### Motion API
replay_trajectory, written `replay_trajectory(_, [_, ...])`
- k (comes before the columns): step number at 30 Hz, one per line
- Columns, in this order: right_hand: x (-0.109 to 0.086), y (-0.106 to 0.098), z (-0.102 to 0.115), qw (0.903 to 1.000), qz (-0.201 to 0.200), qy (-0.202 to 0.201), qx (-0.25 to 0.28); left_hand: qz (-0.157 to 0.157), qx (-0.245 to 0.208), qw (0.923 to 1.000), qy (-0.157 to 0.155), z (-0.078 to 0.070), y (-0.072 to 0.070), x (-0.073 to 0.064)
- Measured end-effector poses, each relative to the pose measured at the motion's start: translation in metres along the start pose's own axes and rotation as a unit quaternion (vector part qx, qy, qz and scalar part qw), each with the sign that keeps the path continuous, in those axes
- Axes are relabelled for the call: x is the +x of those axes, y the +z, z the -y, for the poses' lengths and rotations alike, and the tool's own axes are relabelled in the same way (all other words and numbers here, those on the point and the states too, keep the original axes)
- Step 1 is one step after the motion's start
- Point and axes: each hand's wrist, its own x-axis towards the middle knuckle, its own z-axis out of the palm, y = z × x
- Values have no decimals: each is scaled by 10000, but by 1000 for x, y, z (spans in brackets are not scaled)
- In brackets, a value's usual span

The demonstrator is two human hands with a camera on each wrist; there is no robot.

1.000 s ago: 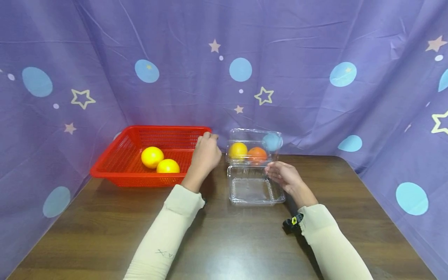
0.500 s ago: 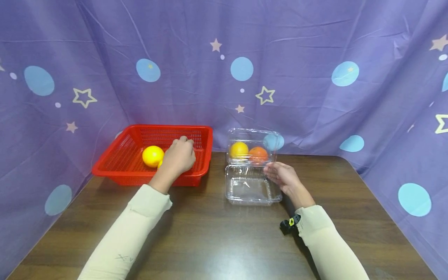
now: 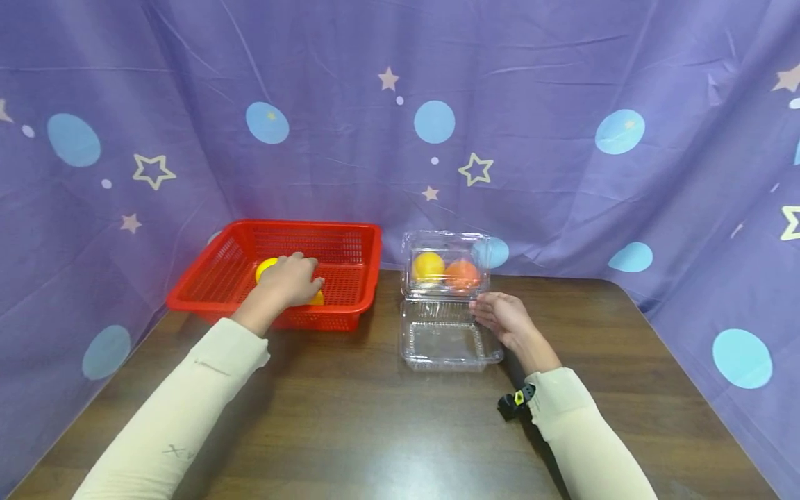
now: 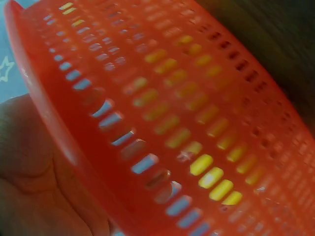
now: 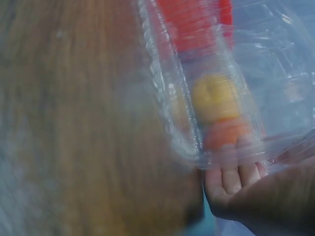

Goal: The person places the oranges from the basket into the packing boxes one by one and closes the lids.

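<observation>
My left hand [image 3: 287,278] reaches over the front rim of a red plastic basket [image 3: 219,305], fingers spread loosely above two yellow round fruits, which it partly hides. One yellow fruit [image 3: 266,267] shows behind the hand; another [image 3: 317,298] peeks out below it. In the left wrist view, yellow [image 4: 211,179] shows through the basket's slots. To the right stands a clear plastic clamshell box [image 3: 450,340] with its lid [image 3: 446,239] raised. My right hand [image 3: 509,319] is at the box's right side near the hinge, fingers mostly straight against it.
Through the raised lid I see a yellow fruit [image 3: 428,267] and a red-orange fruit [image 3: 462,274]; whether another container holds them, I cannot tell. The brown wooden table [image 3: 387,423] meets a purple patterned curtain [image 3: 525,139] at the back.
From beside the basket's right rim, my left hand has moved left over the fruits inside, its fingers loosening from a curl. The right hand has stayed at the box.
</observation>
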Motion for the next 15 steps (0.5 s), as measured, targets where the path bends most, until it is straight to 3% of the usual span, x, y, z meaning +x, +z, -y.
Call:
replay_trajectory(6, [0, 1, 0, 10000, -17, 29, 77, 286, 2, 9995, 135, 14, 3, 1])
replay_trajectory(15, [-1, 3, 0, 9998, -154, 71, 86, 688, -338, 9963, 379, 22, 3, 7])
